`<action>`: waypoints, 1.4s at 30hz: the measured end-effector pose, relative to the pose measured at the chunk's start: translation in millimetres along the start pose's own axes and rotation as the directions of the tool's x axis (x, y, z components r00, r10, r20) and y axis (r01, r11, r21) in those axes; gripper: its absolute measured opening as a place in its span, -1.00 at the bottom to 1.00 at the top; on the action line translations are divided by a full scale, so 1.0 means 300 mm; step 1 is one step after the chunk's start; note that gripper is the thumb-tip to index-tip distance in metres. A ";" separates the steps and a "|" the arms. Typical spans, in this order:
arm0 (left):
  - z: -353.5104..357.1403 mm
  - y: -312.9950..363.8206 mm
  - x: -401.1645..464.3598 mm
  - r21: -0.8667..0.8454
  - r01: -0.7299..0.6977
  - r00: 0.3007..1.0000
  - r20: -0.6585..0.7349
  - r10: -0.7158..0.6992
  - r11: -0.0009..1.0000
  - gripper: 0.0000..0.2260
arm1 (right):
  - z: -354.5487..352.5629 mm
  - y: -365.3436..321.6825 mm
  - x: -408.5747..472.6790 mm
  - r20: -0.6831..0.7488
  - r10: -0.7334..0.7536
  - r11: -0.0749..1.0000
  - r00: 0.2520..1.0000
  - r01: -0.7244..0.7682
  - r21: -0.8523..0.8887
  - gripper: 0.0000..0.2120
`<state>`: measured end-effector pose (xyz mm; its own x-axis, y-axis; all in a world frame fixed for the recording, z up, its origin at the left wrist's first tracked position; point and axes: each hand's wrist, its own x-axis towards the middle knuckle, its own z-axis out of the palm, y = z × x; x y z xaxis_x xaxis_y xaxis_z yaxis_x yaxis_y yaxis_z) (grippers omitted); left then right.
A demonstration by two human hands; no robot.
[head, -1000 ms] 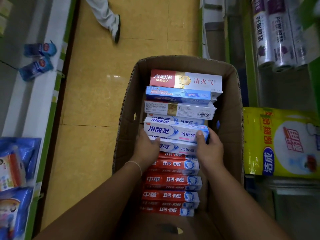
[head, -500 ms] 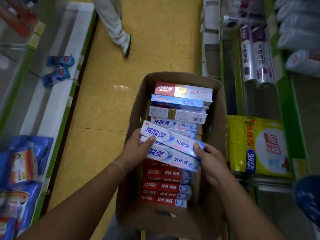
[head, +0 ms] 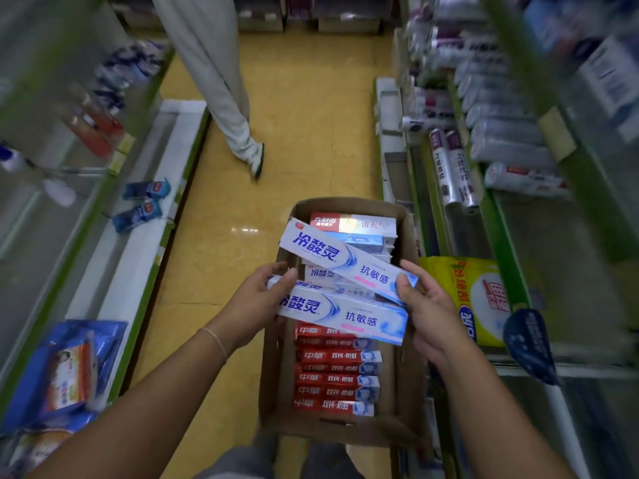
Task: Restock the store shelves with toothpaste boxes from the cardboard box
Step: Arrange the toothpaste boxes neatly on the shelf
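Above the open cardboard box [head: 409, 236], the left hand [head: 254, 302] and right hand [head: 427, 305] pinch opposite ends of two white toothpaste boxes [head: 345, 288], whose upper, skewed box could slip free if either grip loosens.

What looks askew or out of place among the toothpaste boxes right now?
Only the upper white-and-blue toothpaste box is askew, slanting across the level one below it, held between left hand and right hand. The red boxes lie neatly in the brown cardboard box.
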<state>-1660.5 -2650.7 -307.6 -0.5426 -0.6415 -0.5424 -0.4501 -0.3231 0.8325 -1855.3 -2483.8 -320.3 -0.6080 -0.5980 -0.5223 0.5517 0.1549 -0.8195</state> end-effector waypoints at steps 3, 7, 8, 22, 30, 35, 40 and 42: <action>-0.028 0.063 -0.045 0.022 -0.074 0.997 0.023 0.073 0.997 -0.69 | 0.037 -0.053 -0.091 -0.025 -0.079 0.997 0.997 0.078 -0.022 -0.78; -0.079 0.132 -0.107 0.029 -0.161 0.983 0.095 0.158 0.987 -0.77 | 0.081 -0.093 -0.227 -0.100 -0.156 0.988 0.983 0.153 -0.030 -0.81; -0.092 0.145 -0.125 0.035 -0.179 0.977 0.121 0.174 0.983 -0.77 | 0.090 -0.093 -0.262 -0.122 -0.171 0.985 0.978 0.167 -0.037 -0.81; -0.122 0.187 -0.320 0.060 -0.297 0.856 0.460 0.237 0.953 -0.70 | 0.155 0.011 -0.780 -0.461 -0.341 0.924 0.819 0.383 -0.003 -0.85; 0.024 0.211 -0.499 0.089 -0.388 0.747 0.614 0.256 0.917 -0.74 | 0.079 0.050 -1.064 -0.645 -0.367 0.900 0.670 0.432 -0.064 -0.84; 0.155 0.227 -0.617 0.111 -0.449 0.660 0.710 0.245 0.887 -0.71 | 0.019 0.070 -1.250 -0.741 -0.372 0.877 0.559 0.473 -0.084 -0.86; 0.306 0.210 -0.800 0.109 -0.520 0.547 0.804 0.232 0.847 -0.74 | -0.056 0.115 -1.465 -0.823 -0.369 0.857 0.432 0.501 -0.122 -0.87; 0.357 0.193 -0.887 0.098 -0.539 0.507 0.831 0.229 0.837 -0.75 | -0.082 0.139 -1.562 -0.848 -0.359 0.848 0.389 0.515 -0.123 -0.88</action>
<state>-1618.2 -2424.2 -127.4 -0.9675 0.1788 -0.1786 -0.1540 0.1433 0.9776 -1561.4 -2177.7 -115.4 -0.9190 0.3790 -0.1088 0.0846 -0.0801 -0.9932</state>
